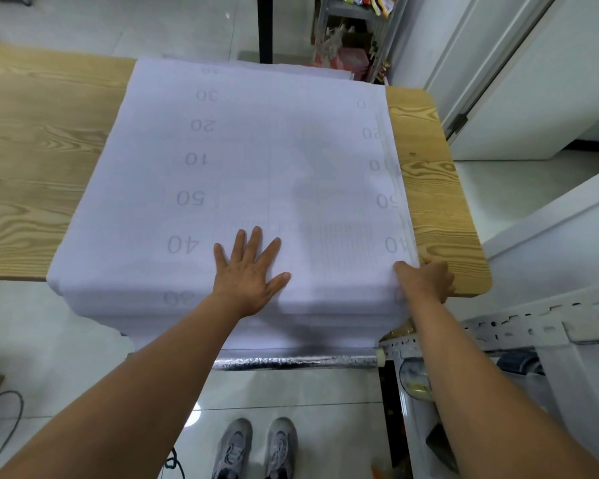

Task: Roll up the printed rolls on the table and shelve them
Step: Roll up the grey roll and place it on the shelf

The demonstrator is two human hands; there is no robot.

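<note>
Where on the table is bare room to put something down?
Widest: bare wood of the table left of the printed sheet. A narrower strip lies right of the sheet. Crowded: the near right corner, where the right hand grips the sheet's edge; the left hand lies flat mid-sheet.

A wooden table (32, 133) with pale grain stands on glossy white floor tiles (83, 357). Beyond the table's far edge stand 1 black post (265, 25) and a grey metal shelf rack (393, 32) cluttered with packets. Right of the table are white door panels (533, 81). By its near right corner is a slotted white metal frame (533, 328). Below its near left side, a black cable (21, 409) loops on the tiles.
</note>
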